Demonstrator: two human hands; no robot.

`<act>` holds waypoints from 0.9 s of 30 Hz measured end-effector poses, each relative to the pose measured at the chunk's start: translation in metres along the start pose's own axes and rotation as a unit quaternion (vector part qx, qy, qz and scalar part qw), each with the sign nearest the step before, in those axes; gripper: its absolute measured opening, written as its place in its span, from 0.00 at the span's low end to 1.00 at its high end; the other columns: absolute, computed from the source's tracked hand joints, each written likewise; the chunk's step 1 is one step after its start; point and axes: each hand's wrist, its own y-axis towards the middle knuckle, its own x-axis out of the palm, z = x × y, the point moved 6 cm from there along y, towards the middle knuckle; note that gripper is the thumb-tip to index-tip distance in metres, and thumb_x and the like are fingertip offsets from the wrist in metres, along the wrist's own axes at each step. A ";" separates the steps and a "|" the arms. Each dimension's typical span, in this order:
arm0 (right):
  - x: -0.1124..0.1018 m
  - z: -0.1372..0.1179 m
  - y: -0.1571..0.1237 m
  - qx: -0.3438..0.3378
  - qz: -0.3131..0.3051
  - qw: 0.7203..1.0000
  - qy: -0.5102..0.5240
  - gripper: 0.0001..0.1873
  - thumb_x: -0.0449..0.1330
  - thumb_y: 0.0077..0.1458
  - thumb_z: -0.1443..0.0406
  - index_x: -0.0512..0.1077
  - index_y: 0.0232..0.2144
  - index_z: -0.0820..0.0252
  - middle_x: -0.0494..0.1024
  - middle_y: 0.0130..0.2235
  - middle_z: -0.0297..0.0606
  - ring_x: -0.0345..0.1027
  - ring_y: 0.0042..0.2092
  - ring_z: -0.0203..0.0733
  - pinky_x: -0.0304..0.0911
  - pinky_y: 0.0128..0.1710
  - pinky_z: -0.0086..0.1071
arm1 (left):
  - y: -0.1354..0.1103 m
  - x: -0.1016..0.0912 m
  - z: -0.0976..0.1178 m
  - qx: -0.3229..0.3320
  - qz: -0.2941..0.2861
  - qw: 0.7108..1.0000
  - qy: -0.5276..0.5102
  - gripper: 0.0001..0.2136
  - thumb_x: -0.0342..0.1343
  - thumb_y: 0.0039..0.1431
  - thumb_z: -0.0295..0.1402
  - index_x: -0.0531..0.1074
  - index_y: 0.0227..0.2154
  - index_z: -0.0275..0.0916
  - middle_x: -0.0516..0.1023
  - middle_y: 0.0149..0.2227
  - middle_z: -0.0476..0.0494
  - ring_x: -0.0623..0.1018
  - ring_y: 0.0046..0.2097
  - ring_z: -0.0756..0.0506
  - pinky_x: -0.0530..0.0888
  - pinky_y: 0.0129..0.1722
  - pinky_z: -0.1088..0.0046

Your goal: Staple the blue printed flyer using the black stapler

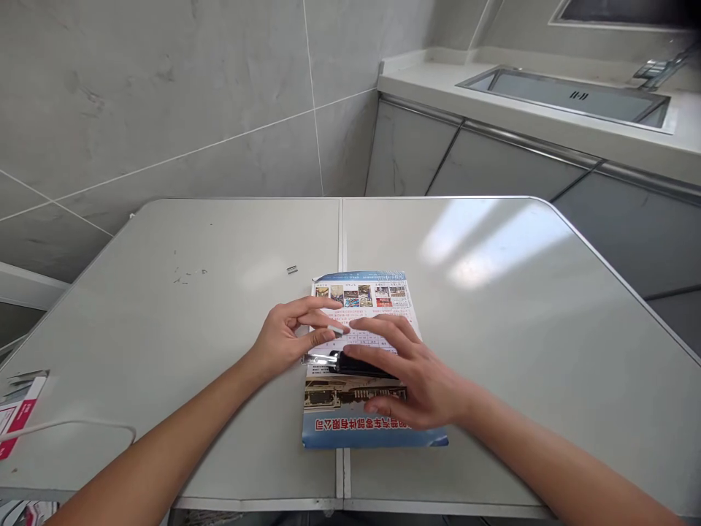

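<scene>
My left hand (285,336) pinches a small pale strip (338,330), which looks like a strip of staples, between thumb and fingers. Just beneath it, a stapler (355,364) with a black body and a shiny metal end lies across a printed booklet (372,431). Over the stapler's black part spreads my right hand (413,365), its index finger touching or very close to it and its thumb apart on the booklet side. The palm hides the stapler's right end.
Two short staple strips (292,269) lie on the white folding table (520,351) beyond the booklet. At the left edge are a red-and-white packet (22,416) and a white cable (82,422). A counter with a sink (569,95) stands behind at right.
</scene>
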 end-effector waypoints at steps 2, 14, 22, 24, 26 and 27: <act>0.003 -0.005 0.000 -0.032 -0.017 0.999 -0.032 0.33 0.61 0.68 0.51 0.62 0.69 0.54 0.63 0.71 0.49 0.54 0.68 0.59 0.60 0.66 0.54 | -0.003 0.000 0.003 0.030 0.001 0.999 0.046 0.17 0.73 0.57 0.38 0.82 0.48 0.42 0.88 0.36 0.42 0.86 0.43 0.41 0.78 0.52 0.62; -0.002 0.001 0.000 -0.019 0.040 0.999 0.007 0.32 0.62 0.68 0.63 0.61 0.70 0.54 0.73 0.66 0.45 0.64 0.64 0.52 0.63 0.64 0.51 | -0.003 0.001 0.004 0.064 0.003 0.997 0.047 0.13 0.68 0.62 0.44 0.78 0.40 0.42 0.87 0.34 0.43 0.84 0.38 0.43 0.77 0.44 0.65; -0.075 0.119 -0.035 0.266 0.195 0.931 -0.156 0.21 0.60 0.64 0.59 0.74 0.59 0.52 0.78 0.59 0.44 0.66 0.61 0.62 0.63 0.60 0.61 | 0.015 -0.055 -0.004 0.054 0.185 0.893 0.406 0.15 0.52 0.72 0.41 0.76 0.52 0.41 0.79 0.54 0.35 0.76 0.56 0.35 0.71 0.60 0.52; -0.078 0.142 -0.044 0.319 0.162 0.917 -0.176 0.23 0.60 0.64 0.58 0.74 0.60 0.52 0.78 0.61 0.44 0.65 0.62 0.65 0.63 0.58 0.64 | 0.020 -0.064 -0.011 0.058 0.170 0.875 0.449 0.20 0.50 0.72 0.41 0.72 0.60 0.40 0.72 0.65 0.33 0.69 0.66 0.32 0.65 0.67 0.48; -0.074 0.152 -0.048 0.337 0.128 0.914 -0.184 0.24 0.58 0.64 0.57 0.73 0.61 0.52 0.77 0.62 0.45 0.64 0.63 0.67 0.62 0.57 0.66 | 0.024 -0.066 -0.022 0.048 0.136 0.874 0.464 0.23 0.48 0.73 0.41 0.67 0.66 0.40 0.64 0.72 0.34 0.62 0.72 0.32 0.60 0.71 0.46; -0.071 0.153 -0.048 0.337 0.117 0.915 -0.186 0.24 0.57 0.65 0.58 0.72 0.62 0.52 0.77 0.62 0.46 0.63 0.64 0.67 0.62 0.56 0.66 | 0.025 -0.066 -0.027 0.038 0.117 0.875 0.469 0.24 0.47 0.74 0.41 0.66 0.68 0.40 0.62 0.73 0.35 0.60 0.73 0.32 0.58 0.72 0.44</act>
